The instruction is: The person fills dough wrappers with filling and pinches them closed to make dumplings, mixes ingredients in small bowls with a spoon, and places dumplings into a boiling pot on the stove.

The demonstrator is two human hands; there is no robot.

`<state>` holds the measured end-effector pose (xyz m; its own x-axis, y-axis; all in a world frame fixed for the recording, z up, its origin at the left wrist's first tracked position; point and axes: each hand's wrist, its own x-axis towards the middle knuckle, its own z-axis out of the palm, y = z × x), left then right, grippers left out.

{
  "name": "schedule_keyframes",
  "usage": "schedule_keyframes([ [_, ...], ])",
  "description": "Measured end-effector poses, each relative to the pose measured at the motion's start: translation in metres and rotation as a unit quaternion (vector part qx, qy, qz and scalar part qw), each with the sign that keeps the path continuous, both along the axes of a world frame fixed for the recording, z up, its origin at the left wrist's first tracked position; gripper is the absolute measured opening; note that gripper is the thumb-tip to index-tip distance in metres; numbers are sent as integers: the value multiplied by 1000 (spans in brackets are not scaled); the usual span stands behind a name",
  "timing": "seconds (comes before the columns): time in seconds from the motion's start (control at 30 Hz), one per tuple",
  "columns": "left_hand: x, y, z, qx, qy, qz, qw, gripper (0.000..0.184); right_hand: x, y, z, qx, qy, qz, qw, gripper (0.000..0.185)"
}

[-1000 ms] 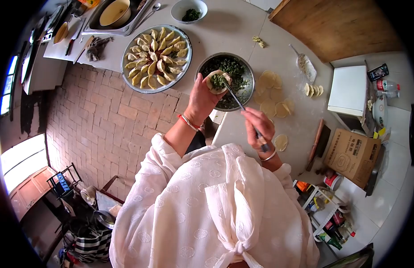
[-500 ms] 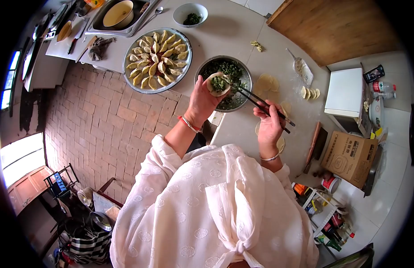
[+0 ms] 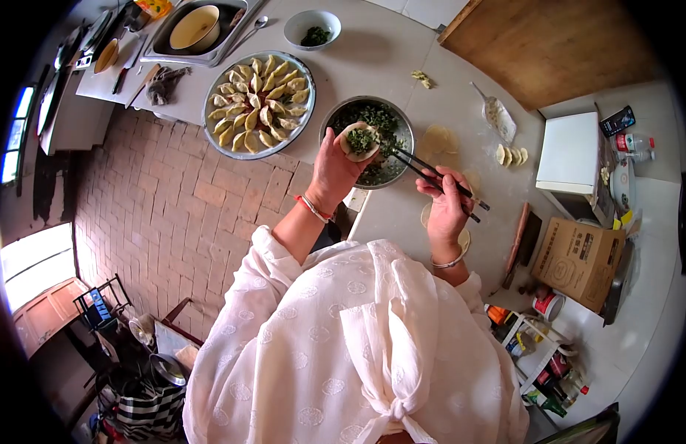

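My left hand point(image 3: 334, 172) holds a round dumpling wrapper point(image 3: 348, 146) with green chopped filling point(image 3: 361, 140) heaped on it, over the left side of a metal bowl point(image 3: 330, 118). More of the green filling fills that bowl. In my right hand point(image 3: 444, 205) is a pair of black chopsticks point(image 3: 424, 166), its fingers closed round them. The chopstick tips are over the bowl, at the filling just right of the wrapper. Left of the bowl, a round tray point(image 3: 210, 111) carries many folded dumplings point(image 3: 254, 100) in rings.
Flat wrappers point(image 3: 441, 139) lie right of the bowl, some partly behind my right hand. Farther right are a floury scoop point(image 3: 498, 118), a few dough pieces point(image 3: 512, 155) and a rolling pin point(image 3: 518, 235). A white bowl point(image 3: 293, 29) with greens stands at the back, and a cardboard box point(image 3: 576, 259) at the right.
The chopstick tips have drawn slightly away from the wrapper, toward the filling in the bowl. My left hand still holds the filled wrapper in nearly the same place.
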<state>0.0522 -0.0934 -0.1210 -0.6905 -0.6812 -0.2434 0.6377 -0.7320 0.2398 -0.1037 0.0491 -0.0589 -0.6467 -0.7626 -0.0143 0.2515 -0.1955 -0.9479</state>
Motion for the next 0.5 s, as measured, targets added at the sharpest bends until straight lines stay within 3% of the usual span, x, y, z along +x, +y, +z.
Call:
schedule_keyframes([
  [0.1, 0, 0, 3, 4, 9, -3, 1000, 60, -1, -1, -10, 27, -2, 30, 999, 21],
  [0.37, 11, 4, -2, 13, 6, 10, 1000, 60, -26, -1, -12, 23, -62, -51, 997, 20],
  [0.5, 19, 11, 12, -10, -1, -1, 1000, 60, -38, -13, -100, 141, -67, -39, 987, 20],
])
